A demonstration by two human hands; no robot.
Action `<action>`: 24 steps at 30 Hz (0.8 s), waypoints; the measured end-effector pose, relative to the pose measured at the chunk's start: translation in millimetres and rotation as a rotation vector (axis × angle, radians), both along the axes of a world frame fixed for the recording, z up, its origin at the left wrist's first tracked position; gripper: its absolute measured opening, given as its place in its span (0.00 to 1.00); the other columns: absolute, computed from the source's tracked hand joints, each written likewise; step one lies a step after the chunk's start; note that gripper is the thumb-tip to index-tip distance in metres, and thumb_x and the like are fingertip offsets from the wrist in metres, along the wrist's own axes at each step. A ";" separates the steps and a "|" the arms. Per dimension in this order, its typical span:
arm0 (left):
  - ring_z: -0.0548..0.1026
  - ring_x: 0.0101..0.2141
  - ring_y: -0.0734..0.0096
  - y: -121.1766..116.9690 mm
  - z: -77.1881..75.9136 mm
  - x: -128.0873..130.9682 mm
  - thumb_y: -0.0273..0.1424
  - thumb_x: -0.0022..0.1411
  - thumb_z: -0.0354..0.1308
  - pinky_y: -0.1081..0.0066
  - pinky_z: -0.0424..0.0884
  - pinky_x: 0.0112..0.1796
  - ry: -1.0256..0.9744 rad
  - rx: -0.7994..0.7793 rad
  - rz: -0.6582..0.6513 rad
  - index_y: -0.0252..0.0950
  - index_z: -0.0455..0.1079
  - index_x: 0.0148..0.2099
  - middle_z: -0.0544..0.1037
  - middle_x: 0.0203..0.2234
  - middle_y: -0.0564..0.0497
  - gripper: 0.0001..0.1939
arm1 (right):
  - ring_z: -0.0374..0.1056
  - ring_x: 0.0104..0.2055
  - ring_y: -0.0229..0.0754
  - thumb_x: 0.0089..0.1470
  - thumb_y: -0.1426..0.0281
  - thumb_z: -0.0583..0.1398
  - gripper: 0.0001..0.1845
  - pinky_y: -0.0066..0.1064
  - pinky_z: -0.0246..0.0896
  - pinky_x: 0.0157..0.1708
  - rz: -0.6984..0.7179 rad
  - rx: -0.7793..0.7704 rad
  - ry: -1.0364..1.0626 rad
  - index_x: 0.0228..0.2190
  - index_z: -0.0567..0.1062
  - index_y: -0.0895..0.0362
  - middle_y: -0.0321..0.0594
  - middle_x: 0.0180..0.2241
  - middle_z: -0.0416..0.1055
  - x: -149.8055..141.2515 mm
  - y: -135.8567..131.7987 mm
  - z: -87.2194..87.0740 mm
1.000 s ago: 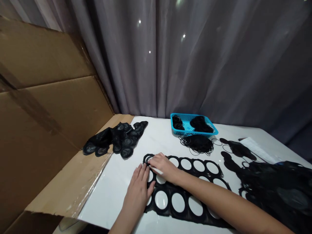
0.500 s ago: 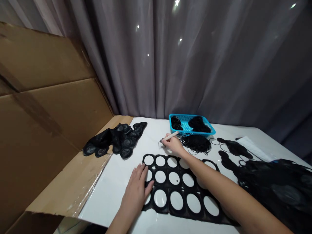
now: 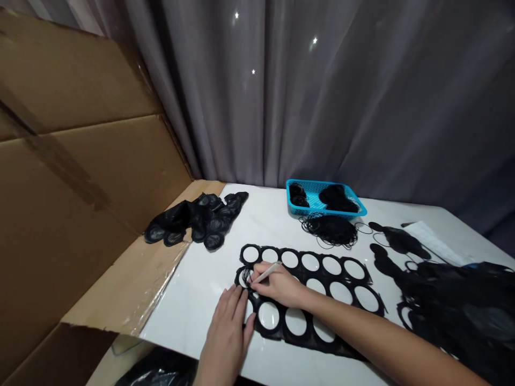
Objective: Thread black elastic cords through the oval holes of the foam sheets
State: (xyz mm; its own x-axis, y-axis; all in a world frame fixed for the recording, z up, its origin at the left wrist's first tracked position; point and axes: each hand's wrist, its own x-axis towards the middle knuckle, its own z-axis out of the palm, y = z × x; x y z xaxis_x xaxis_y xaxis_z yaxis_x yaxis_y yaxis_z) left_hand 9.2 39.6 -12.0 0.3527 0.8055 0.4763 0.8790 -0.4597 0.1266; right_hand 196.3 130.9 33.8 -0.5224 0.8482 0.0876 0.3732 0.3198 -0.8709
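Observation:
A black sheet with several round holes (image 3: 317,279) lies flat on the white table (image 3: 209,279). My left hand (image 3: 230,327) rests flat on the sheet's left end, fingers stretched out and together. My right hand (image 3: 277,287) pinches a thin white stick (image 3: 265,272), its tip touching the rim of a hole at the sheet's left end, just beyond my left fingertips.
A heap of black round pieces (image 3: 197,220) lies at the table's left edge beside brown cardboard (image 3: 80,177). A blue basket (image 3: 322,197) with black pieces stands at the back, thin black rings (image 3: 332,230) before it. More black sheets (image 3: 454,300) pile up at right. A grey curtain hangs behind.
My right hand went out toward the black rings with the stick, then came back to the sheet's left end. My left hand stayed on the sheet. The view shifted slightly.

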 end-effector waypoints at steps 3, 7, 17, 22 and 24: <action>0.72 0.55 0.51 1.0 0.6 -0.4 0.36 0.71 0.51 0.50 0.71 0.54 0.012 -0.003 -0.013 0.34 0.65 0.61 0.74 0.55 0.40 0.20 | 0.67 0.37 0.38 0.53 0.76 0.64 0.06 0.28 0.57 0.39 0.015 0.045 -0.026 0.27 0.72 0.55 0.33 0.30 0.72 -0.4 2.0 -4.7; 0.72 0.56 0.51 1.9 -1.6 -0.6 0.35 0.71 0.50 0.51 0.72 0.54 0.025 0.024 -0.022 0.33 0.64 0.62 0.74 0.56 0.39 0.20 | 0.66 0.36 0.38 0.54 0.75 0.63 0.06 0.27 0.58 0.37 0.028 0.135 -0.055 0.28 0.71 0.55 0.34 0.30 0.70 -0.6 1.0 -11.3; 0.74 0.55 0.51 4.7 -5.6 -0.9 0.33 0.72 0.49 0.53 0.74 0.52 0.099 0.090 -0.057 0.31 0.64 0.60 0.75 0.54 0.37 0.19 | 0.63 0.41 0.47 0.62 0.77 0.54 0.07 0.37 0.54 0.45 0.173 0.717 -0.430 0.36 0.70 0.57 0.45 0.37 0.73 0.8 30.3 -1.0; 0.73 0.55 0.52 4.3 0.6 -3.6 0.31 0.71 0.49 0.54 0.74 0.52 0.090 0.088 -0.053 0.31 0.65 0.60 0.74 0.55 0.38 0.19 | 0.64 0.38 0.46 0.57 0.80 0.53 0.08 0.35 0.54 0.40 -0.389 0.422 -0.323 0.31 0.69 0.57 0.45 0.33 0.73 32.5 91.5 13.3; 0.74 0.55 0.52 4.3 4.7 -3.4 0.32 0.70 0.50 0.54 0.73 0.53 0.079 0.081 -0.055 0.32 0.65 0.60 0.75 0.55 0.39 0.19 | 0.65 0.33 0.43 0.56 0.78 0.54 0.07 0.31 0.55 0.35 -0.380 0.387 -0.304 0.29 0.68 0.56 0.40 0.30 0.72 46.2 91.5 14.1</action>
